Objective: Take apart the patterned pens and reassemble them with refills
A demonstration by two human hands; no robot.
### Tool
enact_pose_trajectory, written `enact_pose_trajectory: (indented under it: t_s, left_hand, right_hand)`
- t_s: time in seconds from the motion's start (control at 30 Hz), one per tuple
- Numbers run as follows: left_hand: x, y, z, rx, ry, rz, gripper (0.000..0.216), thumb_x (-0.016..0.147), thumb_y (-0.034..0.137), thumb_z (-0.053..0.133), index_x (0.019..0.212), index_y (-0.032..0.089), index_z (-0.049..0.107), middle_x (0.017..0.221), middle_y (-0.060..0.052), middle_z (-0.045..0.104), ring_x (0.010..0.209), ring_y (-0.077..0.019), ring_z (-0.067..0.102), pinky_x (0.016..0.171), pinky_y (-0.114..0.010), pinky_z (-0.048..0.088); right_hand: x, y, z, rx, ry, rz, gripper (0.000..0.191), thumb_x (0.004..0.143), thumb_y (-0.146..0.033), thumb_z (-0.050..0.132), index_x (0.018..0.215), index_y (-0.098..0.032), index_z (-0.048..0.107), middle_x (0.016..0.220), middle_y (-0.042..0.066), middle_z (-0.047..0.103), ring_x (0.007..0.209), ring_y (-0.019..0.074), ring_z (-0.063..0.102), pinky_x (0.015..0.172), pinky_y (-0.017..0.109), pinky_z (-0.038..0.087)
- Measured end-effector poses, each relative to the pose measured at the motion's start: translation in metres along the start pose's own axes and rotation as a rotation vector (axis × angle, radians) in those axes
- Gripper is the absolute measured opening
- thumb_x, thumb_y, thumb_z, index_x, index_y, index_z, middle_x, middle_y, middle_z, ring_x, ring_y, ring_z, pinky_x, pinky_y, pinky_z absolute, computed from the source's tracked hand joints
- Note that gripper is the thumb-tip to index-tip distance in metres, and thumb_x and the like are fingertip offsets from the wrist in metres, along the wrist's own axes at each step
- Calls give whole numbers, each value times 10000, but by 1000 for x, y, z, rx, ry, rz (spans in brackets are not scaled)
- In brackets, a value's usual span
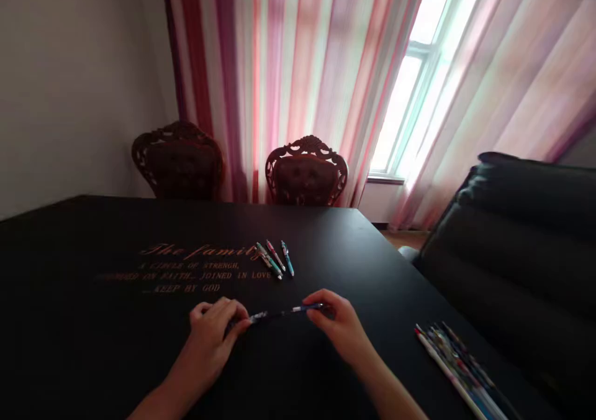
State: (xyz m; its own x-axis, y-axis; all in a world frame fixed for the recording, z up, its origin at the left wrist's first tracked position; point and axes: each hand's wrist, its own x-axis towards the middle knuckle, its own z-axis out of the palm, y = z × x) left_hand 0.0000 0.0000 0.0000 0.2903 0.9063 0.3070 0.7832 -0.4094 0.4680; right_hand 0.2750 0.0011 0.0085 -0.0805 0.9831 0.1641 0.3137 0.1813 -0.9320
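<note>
Both hands hold one dark pen (279,313) level just above the black table (116,345). My left hand (216,330) pinches its left end with the fingers curled. My right hand (335,320) pinches the right end, where a blue part shows. A little further away on the table lie three pens (274,258) side by side, one pink and one blue among them.
A pile of several pens (459,364) lies near the table's right edge. Gold lettering (195,268) is printed on the tabletop. Two carved wooden chairs (305,171) stand behind the table before striped curtains. A dark padded chair (521,233) stands at the right.
</note>
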Motion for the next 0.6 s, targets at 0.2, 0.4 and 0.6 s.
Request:
enact_pose_trajectory:
  t_s: [0.2,0.4,0.6]
  left_hand:
    - [2,3,-3,-12,1,4,85,919,320,549,871,263,590,883,36,679,864,-203,602,902,-418,265]
    - [1,6,-8,-28,-10,-12,65,913,309,555,882,263,589,886,41,667,865,-198,605,926,-431,258]
    - [0,11,-6,-62,-14,-19,98,914,339,558,869,264,603,872,38,669,850,-200,602,919,-423,275]
  right_hand:
    - [-1,-4,-1,7,3,-7,172,784,-245,646,930,-189,716,814,11,651,689,156,537,645,273,408]
    - [-1,-7,-1,-13,-12,-8,161,779,-237,661,918,-192,729,816,14,670,689,157,537,644,269,411]
    - [-5,-10,7,-40,-42,12,153,768,-238,687,905,-211,749,807,12,686,715,171,561,664,274,414]
